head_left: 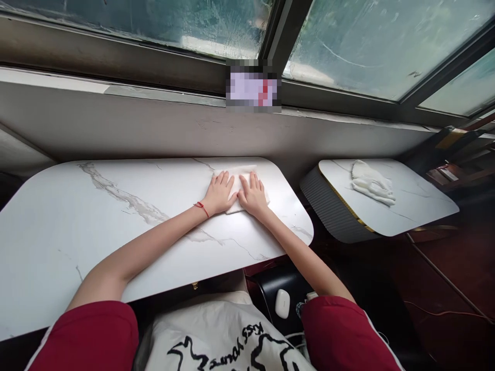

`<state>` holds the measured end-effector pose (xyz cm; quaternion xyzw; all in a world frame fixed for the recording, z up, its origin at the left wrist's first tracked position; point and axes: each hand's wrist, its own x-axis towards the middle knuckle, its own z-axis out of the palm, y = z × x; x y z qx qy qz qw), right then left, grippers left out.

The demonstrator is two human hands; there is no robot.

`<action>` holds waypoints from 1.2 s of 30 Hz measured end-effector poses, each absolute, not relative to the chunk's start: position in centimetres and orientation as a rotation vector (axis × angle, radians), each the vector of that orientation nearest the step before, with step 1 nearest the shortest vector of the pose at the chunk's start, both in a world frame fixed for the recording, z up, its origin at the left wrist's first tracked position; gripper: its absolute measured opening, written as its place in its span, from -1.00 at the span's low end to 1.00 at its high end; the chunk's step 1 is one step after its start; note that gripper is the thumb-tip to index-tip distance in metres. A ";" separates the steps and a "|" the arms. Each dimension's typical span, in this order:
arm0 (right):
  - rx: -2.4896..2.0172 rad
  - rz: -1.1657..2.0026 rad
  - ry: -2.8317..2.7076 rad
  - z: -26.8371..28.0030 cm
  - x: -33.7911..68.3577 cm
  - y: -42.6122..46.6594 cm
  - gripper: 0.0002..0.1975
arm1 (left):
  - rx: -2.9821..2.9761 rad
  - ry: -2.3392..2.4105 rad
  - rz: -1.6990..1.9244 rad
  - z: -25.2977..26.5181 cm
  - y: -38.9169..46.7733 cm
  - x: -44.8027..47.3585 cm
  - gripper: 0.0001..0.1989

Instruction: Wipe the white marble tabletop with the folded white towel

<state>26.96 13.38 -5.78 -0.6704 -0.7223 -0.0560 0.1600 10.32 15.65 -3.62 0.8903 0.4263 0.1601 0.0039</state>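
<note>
L hand (219,196) & R hand (253,196) lie flat, grip apart, on white cloth (237,175) nr R end of tabletop (185,178), w/ more room L, cloth's long way unclear.

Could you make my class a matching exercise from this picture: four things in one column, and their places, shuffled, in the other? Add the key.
Things:
1. Red cord bracelet
2. Flat white cloth
3. Crumpled white cloth
4. White earbud case

Places:
A. Under left hand and right hand
B. On a black surface
C. Around the left wrist
D. On the smaller marble-patterned table

Pairs: 1-C, 2-A, 3-D, 4-B
</note>
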 end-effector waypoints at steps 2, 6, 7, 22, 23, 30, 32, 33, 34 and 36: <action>-1.915 -0.207 -2.062 -6.2 27.0 10.6 -0.40 | 2.815 1.293 0.521 -4.0 13.3 10.2 -0.35; -1.867 -0.255 -1.993 -6.6 26.9 4.7 -0.41 | 2.861 1.184 0.560 -4.4 8.9 10.0 -0.36; -1.872 -0.267 -1.961 -6.6 26.7 3.3 -0.42 | 2.876 1.146 0.555 -4.4 8.1 9.9 -0.36; -1.977 -0.300 -1.881 -5.9 25.1 -3.3 -0.43 | 3.009 0.992 0.344 -3.6 2.8 10.2 -0.36; -1.965 -0.311 -1.903 -5.9 25.2 -2.8 -0.42 | 3.011 0.987 0.332 -3.5 3.3 10.2 -0.35; -2.121 -0.206 -2.044 -5.3 24.2 3.8 -0.36 | 2.949 1.170 0.300 -3.0 7.6 9.5 -0.38; -2.137 -0.180 -2.109 -4.9 23.5 6.2 -0.34 | 2.922 1.255 0.299 -2.9 9.1 9.0 -0.38; -2.131 -0.174 -2.140 -4.6 23.1 7.3 -0.34 | 2.906 1.289 0.307 -2.8 9.9 8.7 -0.38; -2.123 -0.169 -2.166 -4.4 22.7 8.5 -0.33 | 2.888 1.320 0.316 -2.8 10.7 8.4 -0.38; -2.106 -0.158 -2.201 -3.9 21.7 10.7 -0.33 | 2.852 1.381 0.323 -2.7 12.4 7.6 -0.37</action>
